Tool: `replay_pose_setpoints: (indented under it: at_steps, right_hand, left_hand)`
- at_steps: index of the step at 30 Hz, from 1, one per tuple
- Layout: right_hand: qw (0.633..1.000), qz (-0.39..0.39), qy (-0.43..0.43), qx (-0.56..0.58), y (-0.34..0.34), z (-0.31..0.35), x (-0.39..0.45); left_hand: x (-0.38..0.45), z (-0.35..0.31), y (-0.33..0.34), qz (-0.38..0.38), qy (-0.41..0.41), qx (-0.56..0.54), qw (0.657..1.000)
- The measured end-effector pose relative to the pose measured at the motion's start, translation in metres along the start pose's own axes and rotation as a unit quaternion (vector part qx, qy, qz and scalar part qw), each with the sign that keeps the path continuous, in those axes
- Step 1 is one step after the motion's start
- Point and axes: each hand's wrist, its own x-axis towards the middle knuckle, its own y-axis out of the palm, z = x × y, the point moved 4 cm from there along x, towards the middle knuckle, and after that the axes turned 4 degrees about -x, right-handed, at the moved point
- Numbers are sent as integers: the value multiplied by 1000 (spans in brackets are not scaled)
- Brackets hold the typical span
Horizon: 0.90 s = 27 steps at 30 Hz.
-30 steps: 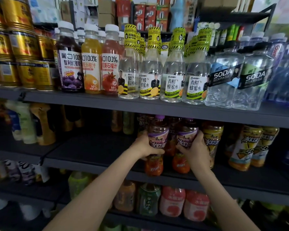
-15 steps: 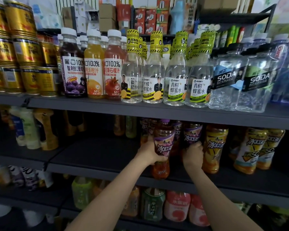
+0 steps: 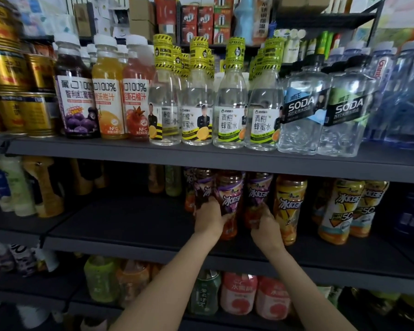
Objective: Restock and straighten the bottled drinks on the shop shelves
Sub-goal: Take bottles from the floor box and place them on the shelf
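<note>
On the middle shelf [image 3: 129, 237] stand two purple-labelled iced tea bottles side by side. My left hand [image 3: 207, 219] grips the left purple bottle [image 3: 228, 197] around its lower half. My right hand [image 3: 265, 229] grips the right purple bottle [image 3: 258, 194] near its base. Both bottles stand upright under the top shelf's edge. More purple bottles stand behind them, partly hidden. A yellow-labelled iced tea bottle [image 3: 289, 206] stands just right of my right hand.
The top shelf [image 3: 201, 155] carries gold cans [image 3: 12, 91], juice bottles [image 3: 108, 91], honey-water bottles [image 3: 230, 103] and soda bottles [image 3: 301, 111]. The middle shelf's left part shows bare board. Two yellow tea bottles [image 3: 342, 211] stand further right. Pink-labelled bottles [image 3: 239, 292] fill the shelf below.
Both hands have pushed the two purple bottles deeper onto the shelf and slid lower on them. The view has tilted slightly.
</note>
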Motion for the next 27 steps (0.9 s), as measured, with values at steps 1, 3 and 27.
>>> replay_pose_setpoints:
  at_steps: [1, 3, 27]
  right_hand:
    - [1000, 6, -14, -5, -2, -1, -1]
    - [998, -11, -53, -7, -8, -1, -5]
    - [982, -135, 123, -40, -50, -36, 25]
  left_hand:
    - [2, -2, 3, -6, 3, 7, 1000]
    - [7, -5, 7, -18, 8, 20, 1000]
    - [-38, 9, 33, -50, 94, 23, 994]
